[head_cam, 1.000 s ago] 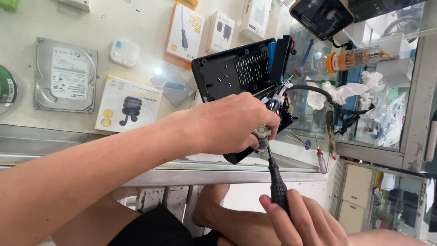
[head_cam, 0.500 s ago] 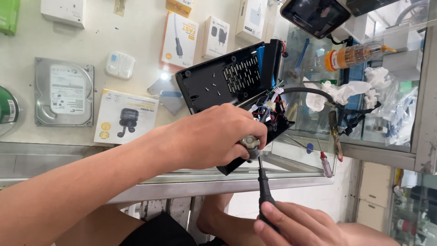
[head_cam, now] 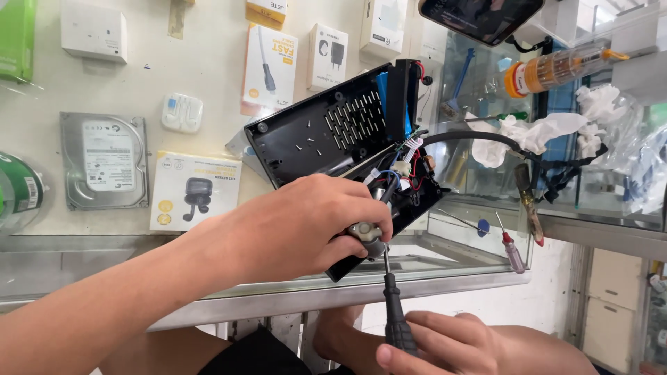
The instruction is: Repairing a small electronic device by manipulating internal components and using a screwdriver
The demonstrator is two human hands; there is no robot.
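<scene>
Your left hand (head_cam: 306, 226) is closed around the lower end of the black plastic casing (head_cam: 333, 139), fingers curled over a small grey metal part (head_cam: 366, 232) at its bottom edge, while your right hand (head_cam: 445, 344) is wrapped shut on the black handle of the screwdriver (head_cam: 392, 305), its shaft rising to meet that grey part from below. That casing stands tilted over the front edge of the glass counter (head_cam: 445, 267), open side towards you. Judge it light and stiff, but hollow and likely to flex or crack if squeezed across its vented wall, so hold it by the thick rim and corners. Inside the casing's right end sits a bundle of thin red, blue and white wires (head_cam: 403, 170); these look fragile, so keep your fingers off them. Smallest of all, the screwdriver tip looks apt to slip off the smooth grey part.
</scene>
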